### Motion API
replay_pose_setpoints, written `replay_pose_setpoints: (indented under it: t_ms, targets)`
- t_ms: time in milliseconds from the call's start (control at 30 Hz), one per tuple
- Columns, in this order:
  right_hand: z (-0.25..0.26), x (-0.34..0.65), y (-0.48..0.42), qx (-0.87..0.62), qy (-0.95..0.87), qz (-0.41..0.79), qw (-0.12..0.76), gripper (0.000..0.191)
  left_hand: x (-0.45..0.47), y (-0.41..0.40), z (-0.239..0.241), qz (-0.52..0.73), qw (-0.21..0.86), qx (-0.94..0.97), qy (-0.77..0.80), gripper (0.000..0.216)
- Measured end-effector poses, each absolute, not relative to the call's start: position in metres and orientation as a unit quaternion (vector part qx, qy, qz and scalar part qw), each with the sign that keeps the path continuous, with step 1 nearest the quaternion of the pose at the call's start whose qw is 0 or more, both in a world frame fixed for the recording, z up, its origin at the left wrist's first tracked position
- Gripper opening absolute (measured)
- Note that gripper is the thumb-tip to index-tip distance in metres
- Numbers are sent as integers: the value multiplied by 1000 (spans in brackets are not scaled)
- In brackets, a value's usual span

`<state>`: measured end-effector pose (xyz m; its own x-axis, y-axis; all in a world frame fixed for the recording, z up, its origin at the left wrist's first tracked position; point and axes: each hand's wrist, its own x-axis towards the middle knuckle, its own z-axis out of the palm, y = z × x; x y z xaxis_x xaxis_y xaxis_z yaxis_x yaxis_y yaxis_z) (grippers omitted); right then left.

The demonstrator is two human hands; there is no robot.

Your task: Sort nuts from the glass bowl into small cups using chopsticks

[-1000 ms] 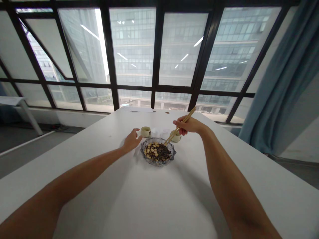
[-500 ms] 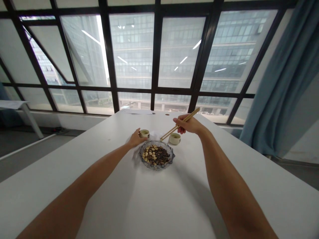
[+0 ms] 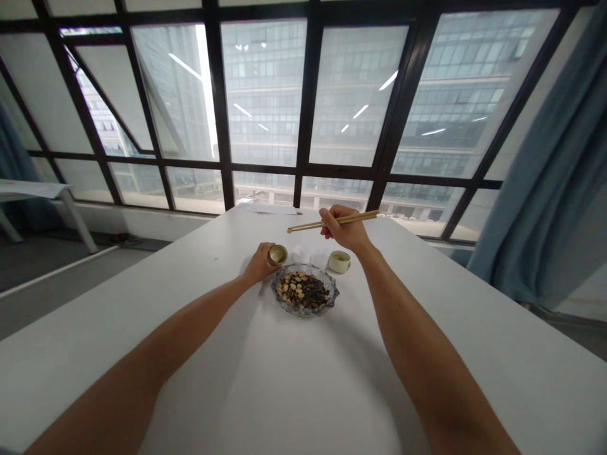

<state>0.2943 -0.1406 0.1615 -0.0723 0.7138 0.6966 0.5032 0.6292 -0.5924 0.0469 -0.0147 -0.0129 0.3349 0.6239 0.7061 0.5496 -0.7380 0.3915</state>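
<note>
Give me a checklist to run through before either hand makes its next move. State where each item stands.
1. Left hand has hold of the left cup: ok.
2. That cup upright: not ok, it is tilted.
3. Chopsticks gripped in the right hand: ok.
4. Their tips clear of the glass bowl: ok.
5. Something pinched between the tips: cannot tell, too small.
6. Right cup upright on the table: ok.

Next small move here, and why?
Probably lower the chopsticks toward the tilted cup: the left hand holds it, mouth toward the camera, and the right hand has the chopstick tips just above it in the view.
</note>
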Motion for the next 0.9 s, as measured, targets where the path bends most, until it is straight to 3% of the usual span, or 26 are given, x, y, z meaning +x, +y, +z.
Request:
replay_pose_setpoints:
  t_ms: [300, 567, 900]
  targets:
    - [152, 262, -138, -432, -786, 45, 441, 50, 48, -27, -4, 448, 61, 816, 359, 62]
    - [130, 255, -120, -406, -805, 82, 425, 44, 44, -24, -6, 463, 83, 811, 348, 60]
    - [155, 293, -132, -419, -741, 159, 500, 70, 44, -18, -14, 460, 93, 787, 399, 70]
